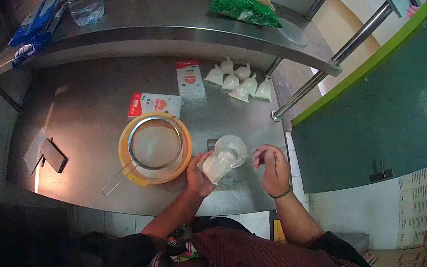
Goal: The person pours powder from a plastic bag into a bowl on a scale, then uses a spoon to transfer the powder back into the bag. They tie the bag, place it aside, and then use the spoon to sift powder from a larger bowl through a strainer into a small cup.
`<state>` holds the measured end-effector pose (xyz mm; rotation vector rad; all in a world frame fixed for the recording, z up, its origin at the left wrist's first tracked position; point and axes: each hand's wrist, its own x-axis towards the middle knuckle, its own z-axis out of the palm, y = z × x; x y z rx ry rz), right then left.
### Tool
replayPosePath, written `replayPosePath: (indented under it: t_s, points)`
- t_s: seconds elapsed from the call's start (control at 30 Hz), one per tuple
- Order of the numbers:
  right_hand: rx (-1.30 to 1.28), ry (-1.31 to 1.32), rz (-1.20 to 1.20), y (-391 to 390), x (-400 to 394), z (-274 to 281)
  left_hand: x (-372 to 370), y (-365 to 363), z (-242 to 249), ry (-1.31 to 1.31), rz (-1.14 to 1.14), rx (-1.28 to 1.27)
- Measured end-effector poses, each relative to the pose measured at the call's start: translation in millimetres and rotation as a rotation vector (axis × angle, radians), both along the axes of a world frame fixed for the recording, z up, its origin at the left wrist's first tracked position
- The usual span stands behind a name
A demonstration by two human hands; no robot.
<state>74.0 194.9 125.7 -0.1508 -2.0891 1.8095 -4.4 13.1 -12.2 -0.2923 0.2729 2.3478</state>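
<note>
My left hand [198, 177] is closed around a plastic bag of white powder [218, 167], held over the near part of the steel table. Beside the bag's upper end is a round translucent plastic container [234, 148], which the bag partly overlaps in this view. To the right, my right hand [274, 171] is raised with fingers bent and parted, nothing visible in them. Left of the bag, a metal strainer with a wire handle [141, 165] rests across an orange bowl [124, 147]. Pale contents show beneath the mesh.
Several small tied bags of white powder [241, 92] stand at the back right. Two red-and-white cartons [190, 81] are behind the bowl. A dark flat object [53, 156] lies at left. Overhead, a steel shelf [163, 28] holds a water bottle [86, 5] and a green packet [241, 7].
</note>
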Motion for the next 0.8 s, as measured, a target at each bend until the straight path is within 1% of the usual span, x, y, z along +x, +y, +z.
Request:
replayPosePath:
  t_s: [0.03,0.1,0.13,0.2,0.33,0.4,0.43,0.5,0.53,0.67,0.73,0.77,0.8]
  points:
    - [0.002,-0.001,-0.001,1.9,1.3,-1.3,0.4,0.1,3.0,0.004,-0.010,-0.026]
    - [0.349,0.073,0.073,6.3,4.4,-4.7,1.8,0.4,4.9,0.014,-0.010,-0.017]
    - [0.350,0.073,0.074,7.2,5.7,-4.1,1.9,0.4,5.2,0.027,-0.009,-0.010]
    - [0.478,0.135,0.126,7.4,8.2,-0.9,2.3,-0.1,4.6,0.027,-0.009,-0.025]
    - [0.523,0.104,0.087,7.6,11.9,0.5,2.5,0.6,2.5,0.065,0.006,-0.017]
    - [0.306,0.157,-0.054,9.1,12.1,-6.4,1.8,-0.5,1.9,0.022,0.003,-0.012]
    - [0.305,0.157,-0.050,9.1,10.8,-7.7,2.3,-2.3,0.8,-0.024,-0.001,-0.009]
    - [0.114,0.285,-0.217,9.5,7.7,-9.5,3.1,-5.8,-4.0,-0.004,0.009,0.006]
    - [0.036,0.246,-0.258,11.3,7.9,-12.2,4.1,-7.9,-7.5,0.015,0.014,0.021]
    - [-0.009,0.191,-0.299,17.3,5.3,-30.4,7.8,-17.7,-19.2,0.023,-0.001,0.065]
    - [0.366,-0.029,-0.154,21.3,4.0,-33.0,11.8,-22.6,-17.0,-0.017,-0.051,0.053]
    - [0.364,-0.030,-0.155,24.3,1.8,-33.7,12.8,-23.9,-17.3,-0.018,-0.053,0.051]
    - [0.598,0.045,-0.032,24.1,-4.5,-27.2,13.8,-25.5,-18.4,-0.026,-0.104,0.071]
